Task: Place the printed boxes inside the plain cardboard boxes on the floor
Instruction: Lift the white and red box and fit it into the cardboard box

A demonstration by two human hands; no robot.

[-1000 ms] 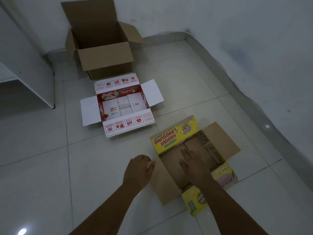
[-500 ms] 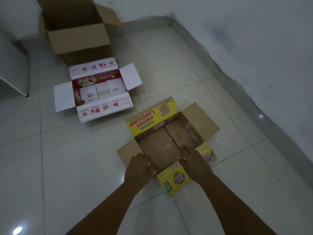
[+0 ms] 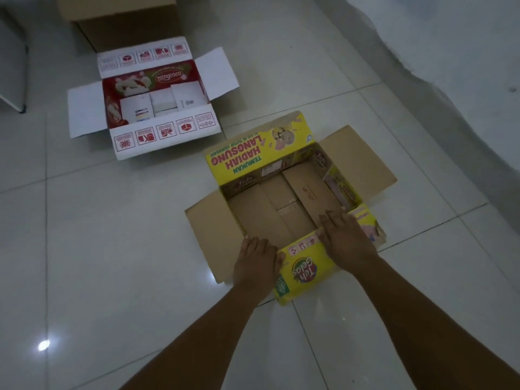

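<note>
An open yellow printed box (image 3: 261,153) sits on the floor tiles, its brown inner flaps folded flat at the bottom. My left hand (image 3: 257,261) curls over its near rim by the left corner. My right hand (image 3: 347,239) grips the same near rim to the right, fingers reaching inside. Between my hands lies the near yellow flap (image 3: 304,270), folded outward. A red and white printed box (image 3: 157,83) lies open behind to the left, with white flaps at its bottom. Further back, the plain cardboard box (image 3: 126,21) is cut off by the frame's top edge.
A grey wall and its skirting (image 3: 439,80) run along the right side. A white panel edge (image 3: 17,80) stands at the far left. Glossy floor tiles (image 3: 112,263) surround the boxes.
My hands came out of the yellow box's inside and settled on its near rim. The view has shifted closer and lower, so the plain cardboard box is now mostly out of frame.
</note>
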